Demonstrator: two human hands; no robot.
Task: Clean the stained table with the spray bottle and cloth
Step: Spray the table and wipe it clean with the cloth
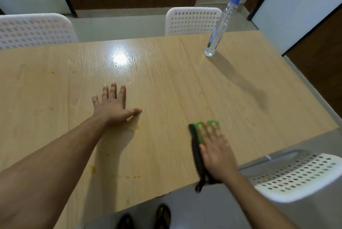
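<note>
Near the table's point(166, 88) front edge, the right hand point(216, 152) presses flat, fingers straight, on the green and black cloth point(199, 136). Further left, the left hand point(112, 106) lies spread on the wood beside orange stains point(92, 169). Well apart, the spray bottle point(222, 23) stands at the far right.

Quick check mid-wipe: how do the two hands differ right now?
The left hand lies bare on the table, fingers spread; the right hand presses flat on the green and black cloth. The left hand sits farther in; the right hand is near the front edge. Both are open with straight fingers.
</note>
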